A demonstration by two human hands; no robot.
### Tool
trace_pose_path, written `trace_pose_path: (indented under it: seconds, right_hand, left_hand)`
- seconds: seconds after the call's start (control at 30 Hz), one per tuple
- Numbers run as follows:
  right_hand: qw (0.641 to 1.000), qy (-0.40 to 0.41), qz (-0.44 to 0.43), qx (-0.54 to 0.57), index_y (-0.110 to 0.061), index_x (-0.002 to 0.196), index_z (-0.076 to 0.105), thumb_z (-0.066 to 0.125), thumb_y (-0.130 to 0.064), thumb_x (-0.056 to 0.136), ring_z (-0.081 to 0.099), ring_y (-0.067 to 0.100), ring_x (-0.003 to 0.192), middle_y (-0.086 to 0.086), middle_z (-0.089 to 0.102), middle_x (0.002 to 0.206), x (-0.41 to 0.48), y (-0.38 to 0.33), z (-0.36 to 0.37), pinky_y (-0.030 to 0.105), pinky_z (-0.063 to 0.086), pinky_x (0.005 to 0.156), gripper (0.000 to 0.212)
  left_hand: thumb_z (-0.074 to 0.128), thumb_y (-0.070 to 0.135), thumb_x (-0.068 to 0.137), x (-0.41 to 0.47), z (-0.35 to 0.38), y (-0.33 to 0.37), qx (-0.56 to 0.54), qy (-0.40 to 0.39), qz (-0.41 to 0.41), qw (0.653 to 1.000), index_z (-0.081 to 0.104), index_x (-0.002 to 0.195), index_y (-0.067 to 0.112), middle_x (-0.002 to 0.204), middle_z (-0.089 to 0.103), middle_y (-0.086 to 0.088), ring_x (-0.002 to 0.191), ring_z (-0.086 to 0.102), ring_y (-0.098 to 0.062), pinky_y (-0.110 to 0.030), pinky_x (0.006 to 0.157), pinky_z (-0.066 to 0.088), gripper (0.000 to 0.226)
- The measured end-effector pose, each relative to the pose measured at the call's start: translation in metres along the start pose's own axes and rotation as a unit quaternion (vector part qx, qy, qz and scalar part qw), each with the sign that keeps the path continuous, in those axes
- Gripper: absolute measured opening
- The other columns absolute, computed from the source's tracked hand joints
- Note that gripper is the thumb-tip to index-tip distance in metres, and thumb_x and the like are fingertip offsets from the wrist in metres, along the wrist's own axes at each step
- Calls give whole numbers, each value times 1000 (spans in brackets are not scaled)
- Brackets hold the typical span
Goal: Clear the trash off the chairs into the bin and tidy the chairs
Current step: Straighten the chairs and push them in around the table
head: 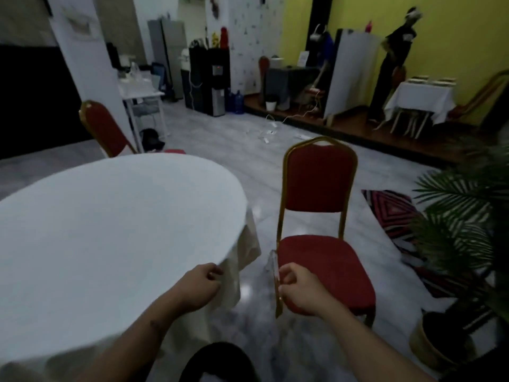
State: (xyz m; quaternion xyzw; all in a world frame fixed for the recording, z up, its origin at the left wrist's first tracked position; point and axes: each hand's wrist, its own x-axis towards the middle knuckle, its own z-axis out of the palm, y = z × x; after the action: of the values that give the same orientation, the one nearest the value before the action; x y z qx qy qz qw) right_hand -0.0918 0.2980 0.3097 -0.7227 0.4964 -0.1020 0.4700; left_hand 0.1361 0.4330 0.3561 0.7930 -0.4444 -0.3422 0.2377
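Note:
A red chair with a gold frame (319, 186) stands right of the round table, its seat bare. My right hand (298, 292) is over the seat's front left corner, shut on a thin strip of clear plastic trash (272, 264) that hangs beside the chair's edge. My left hand (198, 288) hovers by the table's near edge with its fingers curled and nothing visible in it. A second red chair (106, 129) stands behind the table at the far left. A black rounded object (217, 359), possibly the bin, shows at the bottom edge.
The round table with a white cloth (104, 230) fills the left. A potted palm (462, 244) and a striped rug (391, 210) lie to the right. Cables and plugs (268, 132) are strewn on the grey floor ahead. A raised platform with furniture runs along the far wall.

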Motion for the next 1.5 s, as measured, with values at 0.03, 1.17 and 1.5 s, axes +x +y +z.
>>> trace_pose_path:
  seconds: [0.03,1.17,1.5]
  right_hand:
    - [1000,7,-7,-7,-28,122,60,70,-17,84,62,5,86,-6,64,101,3,1,-19,12,48,60,40]
    - [977,50,-23,-207,-21,132,42,58,-32,75,53,30,111,8,47,128,396,-23,-502,47,52,93,59]
    - [950,-53,-48,-303,-17,141,36,54,-33,85,48,37,116,14,41,135,575,25,-529,51,49,95,61]
  left_hand:
    - [53,15,89,7,-1,17,6,-3,6,1000,63,124,19,106,71,-8,92,66,-22,-30,82,52,37]
    - [58,25,88,455,80,449,-77,102,48,991,64,122,14,112,67,-11,85,66,-21,-28,70,49,36]
    - [55,31,80,584,112,481,-100,183,-96,973,65,99,8,102,67,-17,75,67,-24,-24,53,47,31]
